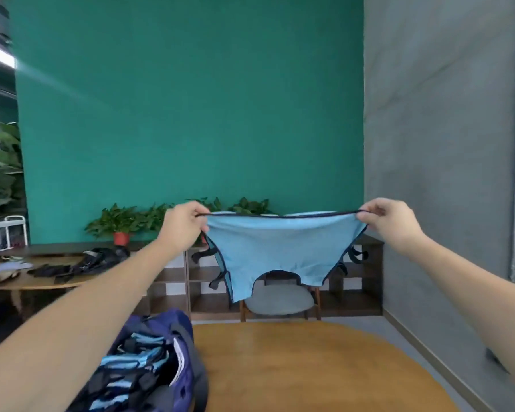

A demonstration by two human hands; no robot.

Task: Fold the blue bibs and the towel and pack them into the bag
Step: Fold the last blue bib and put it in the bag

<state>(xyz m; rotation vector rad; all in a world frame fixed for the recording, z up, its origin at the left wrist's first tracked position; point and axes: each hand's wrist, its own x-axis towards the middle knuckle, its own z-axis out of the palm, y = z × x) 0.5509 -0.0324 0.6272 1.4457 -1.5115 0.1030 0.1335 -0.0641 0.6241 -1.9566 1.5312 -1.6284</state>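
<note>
A light blue bib [277, 251] with dark edging hangs in the air above the far edge of the wooden table [309, 367], stretched wide along its top hem, the curved neck cut-out at its 6 o'clock. Dark straps dangle at its 3 and 9 o'clock sides; their ends are hard to make out against the shelving behind. The left hand [183, 230] pinches the hem corner at 9 o'clock, fingers curled over the fabric; the right hand [390, 224] pinches the corner at 3 o'clock likewise. Fingertips on both are partly hidden by cloth. At 7 o'clock from the bib, the purple bag [161, 364] lies open on the table, cut off by the lower frame edge and partly covered by the left forearm; blue and dark folded items show inside, indistinct. A grey chair [280, 298] stands beyond the table.
</note>
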